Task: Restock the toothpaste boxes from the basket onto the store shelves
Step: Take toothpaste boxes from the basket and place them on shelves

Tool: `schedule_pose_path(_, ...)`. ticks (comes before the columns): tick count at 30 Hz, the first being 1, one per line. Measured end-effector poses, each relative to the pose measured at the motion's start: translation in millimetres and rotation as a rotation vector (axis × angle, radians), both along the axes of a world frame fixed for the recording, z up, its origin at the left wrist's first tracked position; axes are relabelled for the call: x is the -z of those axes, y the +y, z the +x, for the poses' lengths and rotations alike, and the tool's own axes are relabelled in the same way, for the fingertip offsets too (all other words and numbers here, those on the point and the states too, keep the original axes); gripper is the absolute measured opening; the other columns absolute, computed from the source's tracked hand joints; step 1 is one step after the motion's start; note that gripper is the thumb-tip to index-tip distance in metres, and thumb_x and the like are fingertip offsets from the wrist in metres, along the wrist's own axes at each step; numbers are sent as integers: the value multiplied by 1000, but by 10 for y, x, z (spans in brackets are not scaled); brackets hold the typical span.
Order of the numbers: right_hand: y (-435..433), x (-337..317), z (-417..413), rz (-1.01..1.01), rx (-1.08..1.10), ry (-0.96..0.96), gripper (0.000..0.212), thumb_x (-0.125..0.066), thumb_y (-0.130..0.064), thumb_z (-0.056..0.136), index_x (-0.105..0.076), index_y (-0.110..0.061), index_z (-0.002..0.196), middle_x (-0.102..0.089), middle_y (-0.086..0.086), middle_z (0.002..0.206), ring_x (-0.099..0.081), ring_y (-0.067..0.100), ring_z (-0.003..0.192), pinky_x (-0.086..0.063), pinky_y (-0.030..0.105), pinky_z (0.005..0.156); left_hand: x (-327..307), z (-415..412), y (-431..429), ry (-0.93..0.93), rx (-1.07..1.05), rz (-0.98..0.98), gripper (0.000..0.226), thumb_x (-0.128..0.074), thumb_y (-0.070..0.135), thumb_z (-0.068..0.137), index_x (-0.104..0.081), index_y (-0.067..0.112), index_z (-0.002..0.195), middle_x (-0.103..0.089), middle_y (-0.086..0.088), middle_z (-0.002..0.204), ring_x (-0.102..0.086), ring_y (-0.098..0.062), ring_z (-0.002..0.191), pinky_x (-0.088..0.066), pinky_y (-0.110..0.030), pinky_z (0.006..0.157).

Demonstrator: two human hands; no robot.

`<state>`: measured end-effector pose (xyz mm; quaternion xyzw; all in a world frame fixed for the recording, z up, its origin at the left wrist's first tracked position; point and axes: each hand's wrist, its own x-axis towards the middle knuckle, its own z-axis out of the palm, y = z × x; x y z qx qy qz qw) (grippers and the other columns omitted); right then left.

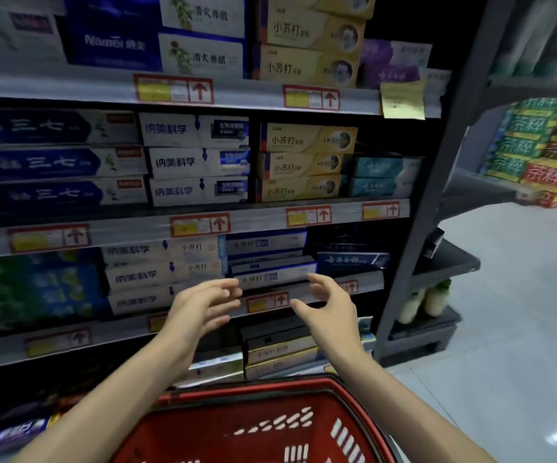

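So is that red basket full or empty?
Empty as far as it shows: the red basket has only bare slotted plastic in view, no boxes. Its near end is out of frame.

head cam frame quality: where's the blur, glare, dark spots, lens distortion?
Head view: left hand and right hand are motion-smeared; green boxes far left are soft, yellow boxes mid-shelf are legible. Head view: lower shelf bays are nearly black, floor is bright with a glare streak at right. Head view: wide-angle bows the shelf rail and tilts the upright post.
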<state>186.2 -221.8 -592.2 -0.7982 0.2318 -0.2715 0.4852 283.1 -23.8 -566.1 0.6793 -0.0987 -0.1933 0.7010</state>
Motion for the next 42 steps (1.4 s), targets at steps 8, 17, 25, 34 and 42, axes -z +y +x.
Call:
schedule_pose_path(8,281,314,-501,-72,-157,166,47,-84,-29,84,-66,-28,128,-68,-8,111,-65,6,104,-52,25,90,314,-247,316,-12,115,143,26,-53,9,103,-78,15,110,-80,-4,105,-76,-20,103,-56,-39,98)
schedule_pose_path(17,430,1465,-607,-251,-650,938,48,-84,-31,86,-70,-13,128,-72,2,108,-61,12,93,-46,23,82,862,-429,532,37,243,426,24,-56,9,101,-78,17,104,-81,-3,98,-77,-19,99,-55,-33,88)
schedule_pose_path(25,423,2841,-669,-548,-742,1354,49,-72,-17,91,-58,-11,138,-64,11,135,-64,31,118,-55,38,98,1119,-449,519,20,345,551,28,-53,10,104,-79,19,103,-81,-1,96,-77,-16,94,-58,-33,87)
schedule_pose_path(34,367,3577,-708,-812,-821,1421,92,-78,-31,89,-23,-14,161,-10,22,170,-15,40,157,-34,50,120,1260,-244,631,38,336,595,29,-55,11,104,-79,24,96,-80,6,90,-76,-10,89,-59,-32,85)
schedule_pose_path(42,291,3663,-566,-431,-752,1448,101,-92,-34,67,-38,-20,151,-56,7,144,-61,27,120,-53,34,100,1313,-228,670,53,334,612,27,-56,13,104,-79,24,95,-80,7,89,-75,-7,88,-55,-26,82)
